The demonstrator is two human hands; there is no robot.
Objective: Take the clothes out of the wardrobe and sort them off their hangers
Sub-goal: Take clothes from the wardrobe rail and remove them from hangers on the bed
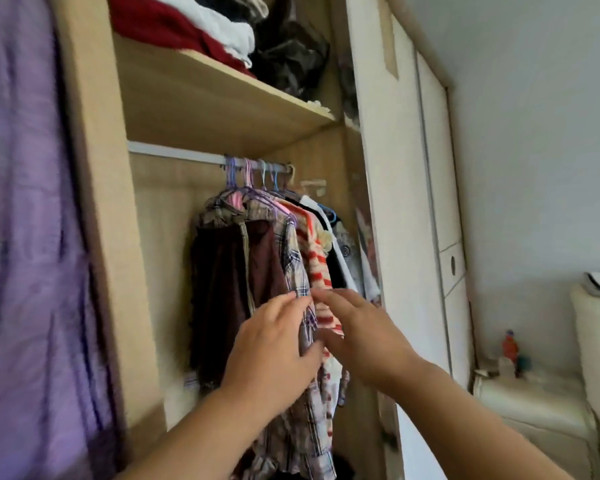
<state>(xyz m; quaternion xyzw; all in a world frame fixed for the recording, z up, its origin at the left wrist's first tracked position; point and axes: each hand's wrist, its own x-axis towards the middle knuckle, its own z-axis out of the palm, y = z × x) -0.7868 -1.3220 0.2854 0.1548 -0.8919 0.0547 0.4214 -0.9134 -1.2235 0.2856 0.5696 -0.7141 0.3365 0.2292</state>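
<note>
- The left hand (274,344) lay with nearly straight fingers on the plaid shirt (293,268). A fold of the cloth passed by the thumb, but the blur hid whether it was really pinched.
- The right hand (357,327) was open with flat fingers, touching the red-striped top (317,261) and holding nothing.
- The clothes hung below the right end of the rail (187,157), pressed close together. The left part of the rail was bare.
- Risk: the hangers (246,174) were crowded hook against hook, so lifting one would probably drag its neighbour off the rail too.
- Risk: pulling the shirt by its cloth, not by its hanger, could slide it off and drop it far below the rail.
- Risk: the dark maroon garment (219,289), at the left of the bunch below the rail, could catch on the plaid one.
- The shelf (222,109) sat just above the rail, leaving little room to lift the hooks. It carried folded clothes (160,29) and a dark bag (288,53).
- The sliding door (395,202) stood close to the right end of the rail, and a purple cloth (25,237) hung far to the left of it.
</note>
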